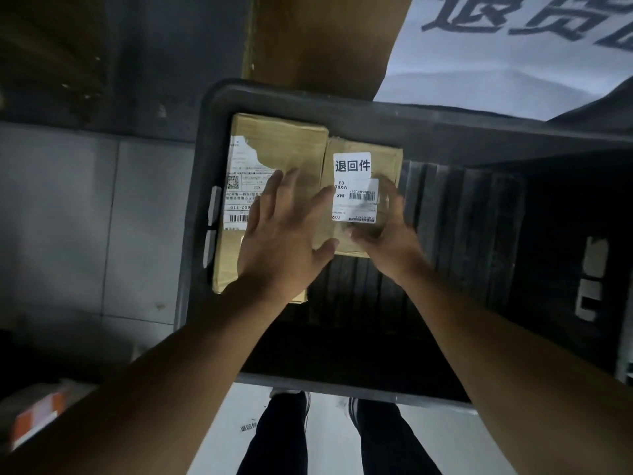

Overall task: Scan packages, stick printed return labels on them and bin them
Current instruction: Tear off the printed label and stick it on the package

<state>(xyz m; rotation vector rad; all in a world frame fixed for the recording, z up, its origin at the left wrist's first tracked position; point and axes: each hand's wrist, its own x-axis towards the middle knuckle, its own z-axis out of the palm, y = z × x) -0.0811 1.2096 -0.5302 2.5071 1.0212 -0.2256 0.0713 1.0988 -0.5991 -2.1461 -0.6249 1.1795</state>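
Two brown cardboard packages lie side by side inside a dark plastic bin. The smaller package on the right carries a white return label and barcode stickers. My right hand grips its near right corner, thumb over the front edge. My left hand lies with spread, straight fingers across the larger package, which has a torn white shipping label on its left side.
The bin's ribbed dark floor stretches to the right of the packages. A white sign with large dark characters hangs behind the bin, beside brown cardboard. An orange-and-white box sits at lower left. My feet stand below the bin.
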